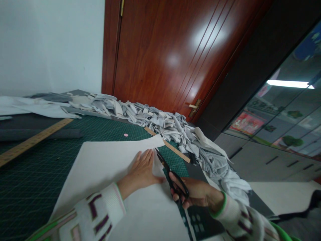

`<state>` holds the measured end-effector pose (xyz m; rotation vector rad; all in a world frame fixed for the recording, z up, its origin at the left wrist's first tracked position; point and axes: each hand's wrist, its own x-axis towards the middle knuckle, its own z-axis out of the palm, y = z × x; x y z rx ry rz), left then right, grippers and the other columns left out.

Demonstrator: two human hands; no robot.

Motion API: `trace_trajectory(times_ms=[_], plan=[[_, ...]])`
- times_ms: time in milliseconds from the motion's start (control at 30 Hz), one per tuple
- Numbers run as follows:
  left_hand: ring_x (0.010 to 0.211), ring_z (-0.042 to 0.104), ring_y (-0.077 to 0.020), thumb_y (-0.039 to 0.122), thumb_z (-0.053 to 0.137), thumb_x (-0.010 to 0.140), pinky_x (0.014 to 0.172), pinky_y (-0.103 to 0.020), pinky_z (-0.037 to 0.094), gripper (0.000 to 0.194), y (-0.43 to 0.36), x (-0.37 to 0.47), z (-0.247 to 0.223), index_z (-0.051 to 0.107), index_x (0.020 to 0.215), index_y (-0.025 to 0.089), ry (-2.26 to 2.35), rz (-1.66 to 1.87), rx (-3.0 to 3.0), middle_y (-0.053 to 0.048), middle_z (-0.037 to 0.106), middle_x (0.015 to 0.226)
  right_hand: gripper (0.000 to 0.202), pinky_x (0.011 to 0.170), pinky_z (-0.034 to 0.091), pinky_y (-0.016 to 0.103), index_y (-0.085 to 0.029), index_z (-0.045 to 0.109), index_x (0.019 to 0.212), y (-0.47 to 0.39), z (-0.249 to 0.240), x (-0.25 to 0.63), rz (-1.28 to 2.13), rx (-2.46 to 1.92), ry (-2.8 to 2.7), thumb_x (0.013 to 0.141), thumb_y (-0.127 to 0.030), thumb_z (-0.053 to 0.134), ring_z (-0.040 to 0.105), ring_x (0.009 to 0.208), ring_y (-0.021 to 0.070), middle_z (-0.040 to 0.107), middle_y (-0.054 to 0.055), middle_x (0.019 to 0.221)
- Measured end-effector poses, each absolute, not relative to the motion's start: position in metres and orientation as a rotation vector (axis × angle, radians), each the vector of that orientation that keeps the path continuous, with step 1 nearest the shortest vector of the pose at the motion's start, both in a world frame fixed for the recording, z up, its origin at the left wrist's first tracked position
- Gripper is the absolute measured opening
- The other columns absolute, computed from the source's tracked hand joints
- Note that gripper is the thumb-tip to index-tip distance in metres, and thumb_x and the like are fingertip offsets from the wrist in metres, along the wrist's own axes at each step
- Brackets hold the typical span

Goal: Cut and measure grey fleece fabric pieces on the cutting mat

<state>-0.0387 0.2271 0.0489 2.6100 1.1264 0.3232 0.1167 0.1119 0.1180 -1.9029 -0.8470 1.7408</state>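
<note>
White left sleeve (110, 207) and right sleeve (243, 214), both with purple shapes and green bits, are nearest. Out of them come the person's two hands. The left hand (141, 174) lies flat on a big white sheet (97, 177). Its fingers point far, mostly close together, and its thumb sticks out to the right. The right hand (194, 191) has its fingers curled tight around the handles of black scissors (164, 163). The scissors are at the right side of the sheet, just beside the left hand, with their tips pointing far and a little left. How wide the blades are cannot be told.

Under the sheet is a green mat (112, 129) with thin lines. The sheet's far right corner lies over a short wooden ruler (177, 151). A small pink dot (125, 135) is on the mat, past the sheet. Far left, a long ruler (37, 140) lies across gray cloth (67, 134). Gray and white scraps (160, 121) are heaped along the far edge, before a shiny brown door (160, 53).
</note>
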Motion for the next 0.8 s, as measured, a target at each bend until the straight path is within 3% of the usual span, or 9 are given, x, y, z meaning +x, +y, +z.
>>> trace_trajectory(times_ms=[367, 633, 800], plan=[[0.151, 0.008, -0.0326, 0.080, 0.055, 0.068, 0.121, -0.052, 0.003, 0.119, 0.224, -0.039, 0.054, 0.020, 0.154, 0.005, 1.156, 0.256, 2.605, -0.022, 0.013, 0.161, 0.051, 0.036, 0.029, 0.013, -0.015, 0.055, 0.075, 0.115, 0.106, 0.115, 1.656, -1.746, -0.815, 0.083, -0.065, 0.062, 0.042, 0.045, 0.0050, 0.052, -0.003, 0.059], [0.150, 0.007, -0.0347, 0.080, 0.056, 0.068, 0.121, -0.053, 0.002, 0.120, 0.224, -0.039, 0.054, 0.020, 0.154, 0.004, 1.144, 0.268, 2.601, -0.023, 0.013, 0.161, 0.061, 0.038, 0.031, 0.015, -0.015, 0.057, 0.075, 0.112, 0.103, 0.114, 1.608, -1.727, -0.889, 0.069, -0.074, 0.068, 0.042, 0.048, 0.0053, 0.052, -0.003, 0.061], [0.149, 0.010, -0.0371, 0.078, 0.056, 0.068, 0.120, -0.056, 0.005, 0.118, 0.224, -0.039, 0.055, 0.020, 0.154, 0.006, 1.132, 0.293, 2.604, -0.025, 0.015, 0.160, 0.058, 0.038, 0.029, 0.015, -0.015, 0.056, 0.075, 0.111, 0.100, 0.113, 1.595, -1.714, -0.910, 0.073, -0.072, 0.067, 0.044, 0.048, 0.0053, 0.053, -0.004, 0.060]])
